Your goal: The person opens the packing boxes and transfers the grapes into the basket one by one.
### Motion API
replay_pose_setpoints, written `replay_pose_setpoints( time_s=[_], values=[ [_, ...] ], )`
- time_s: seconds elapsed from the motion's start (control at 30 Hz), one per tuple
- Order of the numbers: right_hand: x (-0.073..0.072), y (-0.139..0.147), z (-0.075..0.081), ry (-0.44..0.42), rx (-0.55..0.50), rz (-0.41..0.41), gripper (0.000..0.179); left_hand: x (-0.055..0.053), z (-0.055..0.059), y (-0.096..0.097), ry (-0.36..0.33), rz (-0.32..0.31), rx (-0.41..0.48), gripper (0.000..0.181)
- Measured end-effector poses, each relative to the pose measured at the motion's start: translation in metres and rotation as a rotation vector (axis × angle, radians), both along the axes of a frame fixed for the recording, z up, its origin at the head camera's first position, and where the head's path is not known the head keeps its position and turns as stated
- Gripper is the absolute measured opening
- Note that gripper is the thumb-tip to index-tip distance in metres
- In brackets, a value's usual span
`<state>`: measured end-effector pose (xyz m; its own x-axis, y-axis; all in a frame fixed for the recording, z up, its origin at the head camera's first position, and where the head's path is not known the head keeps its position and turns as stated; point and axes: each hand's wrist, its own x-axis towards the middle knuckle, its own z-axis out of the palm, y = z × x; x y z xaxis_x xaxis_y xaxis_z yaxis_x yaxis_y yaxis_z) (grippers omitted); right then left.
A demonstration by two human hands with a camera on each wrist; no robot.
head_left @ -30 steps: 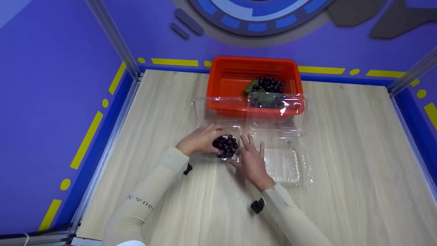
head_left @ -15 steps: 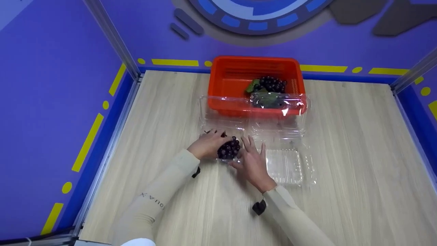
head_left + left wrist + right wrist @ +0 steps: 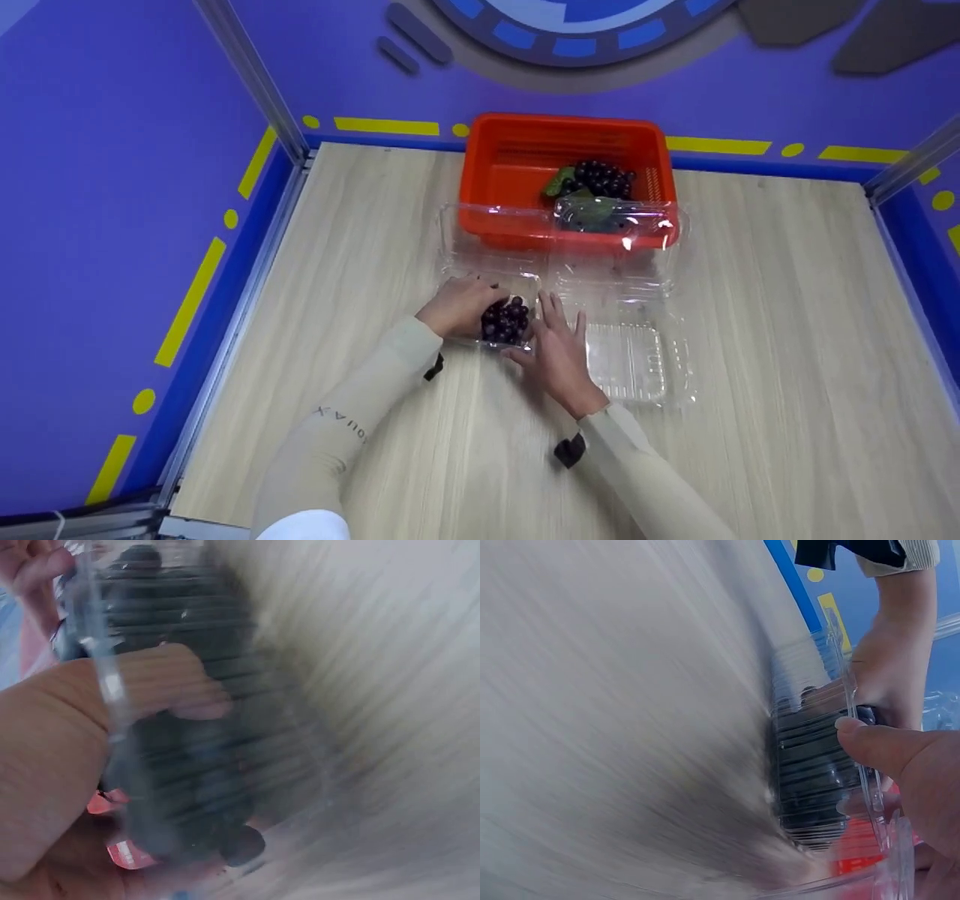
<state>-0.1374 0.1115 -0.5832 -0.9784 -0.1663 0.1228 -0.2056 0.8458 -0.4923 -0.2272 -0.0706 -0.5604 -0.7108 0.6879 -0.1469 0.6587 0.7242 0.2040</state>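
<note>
A clear plastic clamshell box (image 3: 517,283) lies on the table with its lid raised toward the back. In it is a bunch of dark grapes (image 3: 506,322), partly covered by my left hand (image 3: 459,304). That hand reaches into the box and grips the bunch from the left; the left wrist view shows its thumb (image 3: 169,682) over the blurred grapes, behind the ribbed clear wall. My right hand (image 3: 559,358) holds the box's front right corner. In the right wrist view its thumb (image 3: 881,746) presses the rim, while its other fingers are partly hidden.
Right of my right hand lies a second clear clamshell (image 3: 630,360), its lid also up. Behind both stands a red basket (image 3: 499,184) with another bunch of dark grapes (image 3: 604,178) and green leaves (image 3: 559,182). Blue-purple panels (image 3: 360,67) enclose the table.
My left hand has moved right and settled lower over the grapes, which have shifted slightly right in the box. My right hand stays at the corner. The head view has tilted slightly.
</note>
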Motion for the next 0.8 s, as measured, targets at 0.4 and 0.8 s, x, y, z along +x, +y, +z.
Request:
replay_pose_setpoints(
  time_s=[0.4, 0.8],
  values=[
    [-0.001, 0.002, 0.002, -0.002, 0.003, 0.007, 0.038, -0.013, 0.107, -0.006, 0.060, 0.001, 0.066, 0.040],
    [0.007, -0.001, 0.001, -0.015, -0.057, 0.017, 0.044, -0.076, 0.210, 0.028, 0.123, 0.385, 0.154, 0.046]
  ],
)
